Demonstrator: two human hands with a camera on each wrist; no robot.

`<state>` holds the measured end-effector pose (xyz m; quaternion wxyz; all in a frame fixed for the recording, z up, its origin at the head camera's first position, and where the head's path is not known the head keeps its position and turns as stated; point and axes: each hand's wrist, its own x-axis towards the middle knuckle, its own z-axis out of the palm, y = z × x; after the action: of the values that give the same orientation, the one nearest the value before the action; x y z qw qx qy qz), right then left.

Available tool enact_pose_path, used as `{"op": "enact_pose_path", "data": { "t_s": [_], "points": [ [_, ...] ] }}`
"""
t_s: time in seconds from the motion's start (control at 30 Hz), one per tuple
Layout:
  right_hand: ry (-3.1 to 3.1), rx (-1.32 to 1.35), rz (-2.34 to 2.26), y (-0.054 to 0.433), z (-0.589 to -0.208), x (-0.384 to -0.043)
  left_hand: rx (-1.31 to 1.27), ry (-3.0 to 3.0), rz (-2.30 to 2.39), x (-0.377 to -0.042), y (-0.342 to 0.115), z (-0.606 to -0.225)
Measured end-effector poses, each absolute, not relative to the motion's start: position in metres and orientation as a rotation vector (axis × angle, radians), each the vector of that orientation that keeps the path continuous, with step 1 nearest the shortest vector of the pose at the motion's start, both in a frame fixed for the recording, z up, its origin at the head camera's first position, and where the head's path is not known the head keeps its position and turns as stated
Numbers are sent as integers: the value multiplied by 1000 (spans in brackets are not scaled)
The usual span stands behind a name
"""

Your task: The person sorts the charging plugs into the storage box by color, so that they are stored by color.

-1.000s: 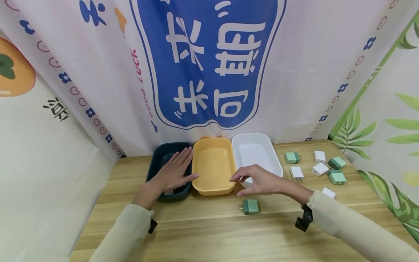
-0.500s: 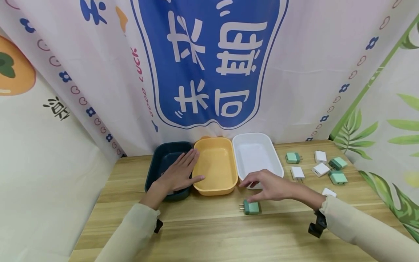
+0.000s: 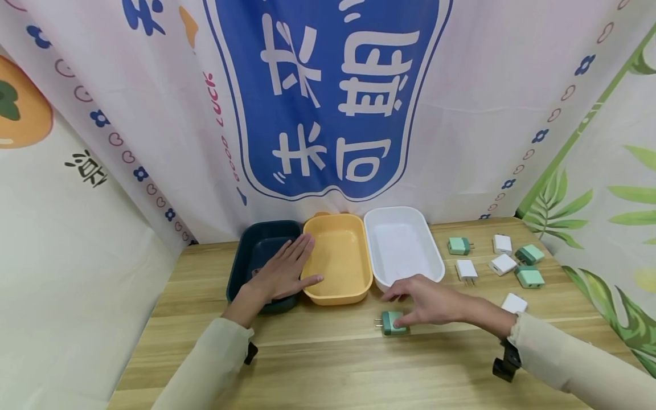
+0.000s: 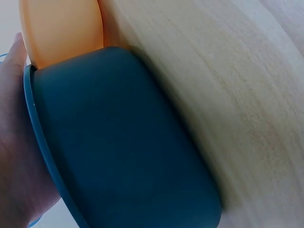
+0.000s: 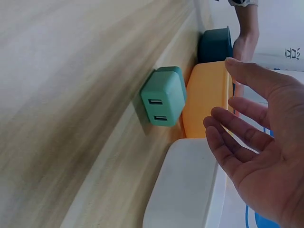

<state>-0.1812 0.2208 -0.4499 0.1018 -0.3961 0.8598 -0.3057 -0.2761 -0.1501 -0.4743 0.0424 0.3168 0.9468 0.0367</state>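
Since a second ago, the right hand [image 3: 430, 299] has come nearer the person, from the front corner of the white bin [image 3: 402, 242] to just over a lone green charger [image 3: 387, 323]; the charger has stayed put. That hand is half open, thumb and loosely bent fingers spread apart, holding nothing; the right wrist view shows a gap between it and the charger.

Green charger: lying on the wooden surface [image 3: 328, 370], prongs toward the person's left, two slots at the other end. A strip of wood separates it from the white bin's near rim and the front edge of the yellow bin [image 3: 340, 265]. Wood grain stretches from it to the bottom of the view.

Three bins line the back, side by side, close to a printed curtain [image 3: 461, 114]: dark teal bin [image 3: 266, 232] at left, yellow in the middle, white at right. The left hand [image 3: 284, 273] lies across the dark bin's right rim, fingers straight, thumb out over the yellow bin, gripping nothing. Something small inside the dark bin is mostly hidden.

Near the surface's right edge, well apart from the lone charger, lie three more green chargers [image 3: 530, 278] and four white chargers [image 3: 466, 269].
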Motion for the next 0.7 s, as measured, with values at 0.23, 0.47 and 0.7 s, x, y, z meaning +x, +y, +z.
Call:
{"op": "enact_pose_path", "data": {
  "t_s": [0.23,0.47,0.7],
  "points": [
    [2559,-1150,-863,221,-457,-176,955,2895,134,-275,-149,-476],
    [2588,-1128,-839,221,-466,-173,956,2901,127,-275,-148,-477],
    [2658,-1155,-782,222,-475,-171,936,2890,143,-275,-147,-477]
  ]
}}
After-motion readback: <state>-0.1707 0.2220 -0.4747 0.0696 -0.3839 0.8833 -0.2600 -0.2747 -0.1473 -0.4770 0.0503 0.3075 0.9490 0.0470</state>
